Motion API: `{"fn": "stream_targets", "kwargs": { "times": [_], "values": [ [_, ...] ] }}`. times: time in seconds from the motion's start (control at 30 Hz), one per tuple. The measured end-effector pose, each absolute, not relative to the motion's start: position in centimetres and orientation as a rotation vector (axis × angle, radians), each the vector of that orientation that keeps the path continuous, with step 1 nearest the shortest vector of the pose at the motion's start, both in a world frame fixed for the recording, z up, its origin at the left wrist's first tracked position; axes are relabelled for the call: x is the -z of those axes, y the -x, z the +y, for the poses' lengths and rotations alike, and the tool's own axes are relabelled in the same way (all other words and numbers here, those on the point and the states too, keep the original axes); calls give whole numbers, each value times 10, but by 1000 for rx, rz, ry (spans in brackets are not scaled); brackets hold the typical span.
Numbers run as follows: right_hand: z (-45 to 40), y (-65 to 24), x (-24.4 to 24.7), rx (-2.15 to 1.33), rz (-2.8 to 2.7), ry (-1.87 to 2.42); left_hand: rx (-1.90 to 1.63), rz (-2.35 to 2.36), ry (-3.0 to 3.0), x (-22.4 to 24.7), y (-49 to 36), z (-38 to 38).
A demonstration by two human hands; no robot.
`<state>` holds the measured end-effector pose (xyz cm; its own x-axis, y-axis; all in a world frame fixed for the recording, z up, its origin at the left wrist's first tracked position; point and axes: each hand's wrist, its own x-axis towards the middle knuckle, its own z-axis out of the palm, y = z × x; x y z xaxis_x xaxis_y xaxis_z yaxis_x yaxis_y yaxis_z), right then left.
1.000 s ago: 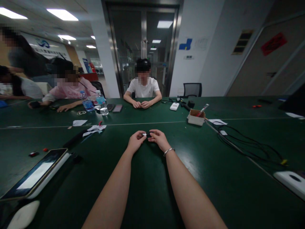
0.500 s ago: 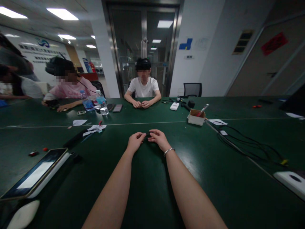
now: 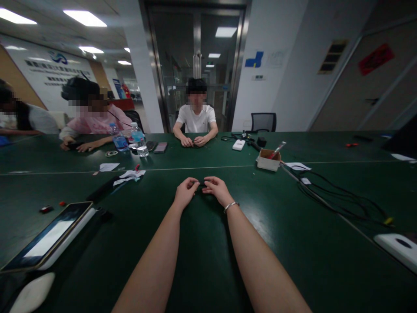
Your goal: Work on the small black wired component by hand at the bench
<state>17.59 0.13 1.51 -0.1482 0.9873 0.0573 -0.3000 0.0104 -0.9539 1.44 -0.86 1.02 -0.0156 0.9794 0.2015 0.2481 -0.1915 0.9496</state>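
Both my arms stretch forward over a dark green table (image 3: 208,243). Between the fingertips is a small dark object (image 3: 201,184), too small and dark to name. My left hand (image 3: 186,191) pinches its left end, thumb and fingers closed. My right hand (image 3: 216,190) holds the other end with thumb and fingers bent together; a silver bracelet (image 3: 231,206) circles that wrist. The two hands are a short gap apart, low over the tabletop. Fingers hide most of the object.
On the left lie a phone (image 3: 48,237), a white mouse (image 3: 32,292) and paper scraps (image 3: 130,175). Ahead, a small box (image 3: 268,162) stands right of centre, bottles (image 3: 139,141) left. Black cables (image 3: 339,195) run along the right. Across the table sits a person (image 3: 196,119).
My hands stay almost in place, with the left fingers shifting slightly around the small dark object. At the far left, a standing person has gone out of view.
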Motion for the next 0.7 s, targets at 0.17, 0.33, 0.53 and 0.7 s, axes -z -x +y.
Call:
{"fn": "stream_targets", "kwargs": {
  "times": [0.17,0.33,0.53,0.7],
  "values": [
    [3,-176,-14,-1419,-1100,895,-1243,1309,-1537,-12,-13,-11],
    [5,-175,-13,-1416,-1105,908,-1277,1295,-1554,-11,-14,-10],
    [5,-175,-12,-1428,-1096,873,-1325,1274,-1481,-7,-15,-6],
    [4,-176,-13,-1431,-1082,879,-1278,1290,-1510,-11,-15,-9]
  ]
}}
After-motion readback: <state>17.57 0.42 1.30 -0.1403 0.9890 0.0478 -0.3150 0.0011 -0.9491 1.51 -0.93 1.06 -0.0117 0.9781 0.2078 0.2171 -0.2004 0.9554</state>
